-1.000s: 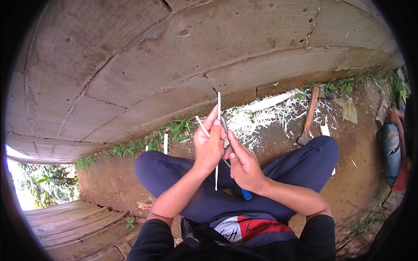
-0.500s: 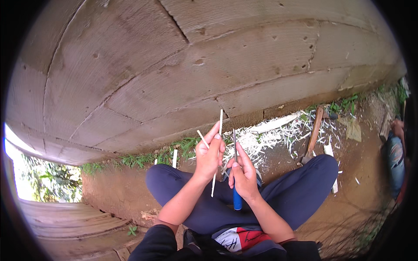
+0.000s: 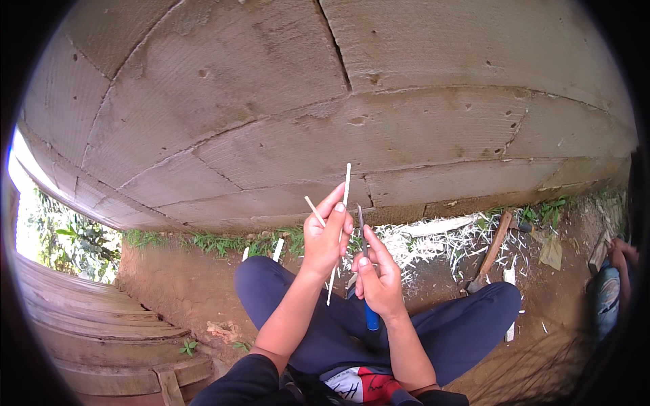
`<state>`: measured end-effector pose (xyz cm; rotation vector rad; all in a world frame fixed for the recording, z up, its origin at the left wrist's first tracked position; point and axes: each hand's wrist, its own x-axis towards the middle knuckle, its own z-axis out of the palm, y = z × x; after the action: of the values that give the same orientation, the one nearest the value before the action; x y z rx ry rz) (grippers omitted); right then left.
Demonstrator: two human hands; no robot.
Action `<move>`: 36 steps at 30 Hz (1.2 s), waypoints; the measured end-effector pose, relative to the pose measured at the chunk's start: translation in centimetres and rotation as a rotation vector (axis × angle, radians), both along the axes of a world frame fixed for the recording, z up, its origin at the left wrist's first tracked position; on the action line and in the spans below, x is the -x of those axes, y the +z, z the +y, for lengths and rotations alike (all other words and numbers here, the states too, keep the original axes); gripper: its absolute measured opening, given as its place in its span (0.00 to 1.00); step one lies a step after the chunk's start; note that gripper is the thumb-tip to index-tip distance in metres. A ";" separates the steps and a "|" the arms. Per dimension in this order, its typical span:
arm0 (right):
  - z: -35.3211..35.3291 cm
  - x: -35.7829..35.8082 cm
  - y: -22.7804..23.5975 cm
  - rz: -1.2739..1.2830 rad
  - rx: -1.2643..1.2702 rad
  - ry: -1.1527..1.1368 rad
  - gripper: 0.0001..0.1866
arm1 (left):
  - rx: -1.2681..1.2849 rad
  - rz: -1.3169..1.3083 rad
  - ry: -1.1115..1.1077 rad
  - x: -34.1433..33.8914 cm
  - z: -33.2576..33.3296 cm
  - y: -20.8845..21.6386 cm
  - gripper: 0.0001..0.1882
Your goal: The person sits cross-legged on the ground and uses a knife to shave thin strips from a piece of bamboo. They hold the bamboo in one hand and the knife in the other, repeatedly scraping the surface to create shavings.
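My left hand [image 3: 323, 238] is closed around a long thin pale wooden stick [image 3: 348, 177], which stands nearly upright and shows again below the hand. A shorter pale stick [image 3: 311, 206] slants out between the same fingers. Just to the right, my right hand [image 3: 380, 279] grips a knife with a blue handle [image 3: 372, 318] and a narrow dark blade [image 3: 361, 227] pointing away from me. The blade is close beside the long stick, apparently apart from it. Both hands are above my crossed legs [image 3: 447, 325].
A block wall [image 3: 284, 155] rises ahead. White shavings [image 3: 433, 250] litter the dirt along its foot. A wooden-handled hatchet-like tool [image 3: 492, 247] lies to the right, near a white wood strip [image 3: 510, 277]. Another person's hand [image 3: 619, 256] shows at the far right. Wooden boards [image 3: 88, 318] lie at left.
The view has tilted up, so the wall and shavings appear lower. The knife leans slightly more to the left at its tip. Both hands keep their holds.
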<state>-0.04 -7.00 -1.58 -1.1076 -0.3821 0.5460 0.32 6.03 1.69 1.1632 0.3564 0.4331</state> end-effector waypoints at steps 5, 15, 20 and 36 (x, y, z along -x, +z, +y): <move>-0.6 -0.4 -0.5 -0.029 0.032 -0.030 0.25 | -0.013 0.027 -0.031 0.4 -0.4 -1.1 0.21; -0.1 0.3 -1.4 -0.063 0.082 -0.027 0.25 | -0.105 0.083 -0.025 0.8 -0.7 -1.7 0.19; 0.3 0.9 -2.5 -0.135 0.125 -0.097 0.24 | -0.122 0.094 -0.019 1.0 -1.0 -2.1 0.19; 0.4 0.8 -2.8 -0.242 0.133 -0.155 0.23 | -0.057 0.080 -0.051 0.6 -1.1 -3.1 0.20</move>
<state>-0.80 -6.63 -4.35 -1.3251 -0.4700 0.3036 -0.26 4.95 -1.39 1.2453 0.3852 0.3543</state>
